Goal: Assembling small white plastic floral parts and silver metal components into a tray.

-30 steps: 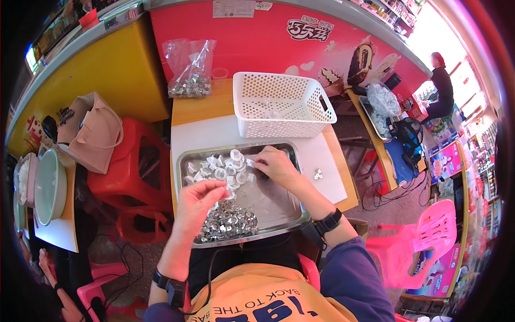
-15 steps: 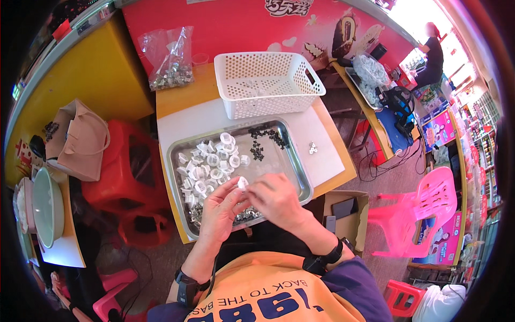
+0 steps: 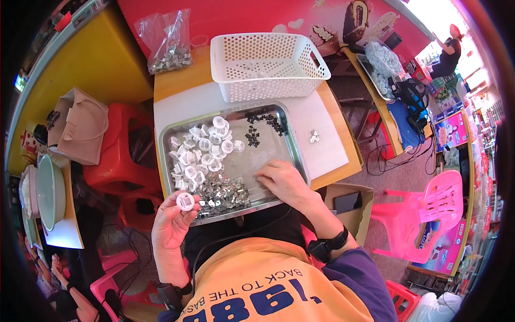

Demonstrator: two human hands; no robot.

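My left hand [image 3: 170, 222] pinches a round white plastic part [image 3: 185, 202] with a slotted face, beside the near left corner of the metal tray [image 3: 268, 154]. Low over the tray's right side is my right hand [image 3: 287, 185], its fingers curled together; whatever lies between the fingertips is hidden. Inside the tray, similar white plastic parts [image 3: 189, 156] are heaped on the left. Small shiny metal pieces [image 3: 228, 194] form a pile along the near side, between my hands. Small black pieces [image 3: 252, 137] lie grouped at the far right of the tray.
Behind the tray stands a white perforated basket [image 3: 271, 88]. A clear bag of metal pieces [image 3: 170, 58] sits at the far left. Several small pieces [image 3: 314, 137] rest on the white board, right of the tray. A pink chair [image 3: 429, 209] and cardboard box [image 3: 354, 212] are at right.
My hands have come apart. The left moved left and nearer me with the white plastic part, whose slotted face now shows; the right went down toward the tray floor. The whole view shifted slightly.
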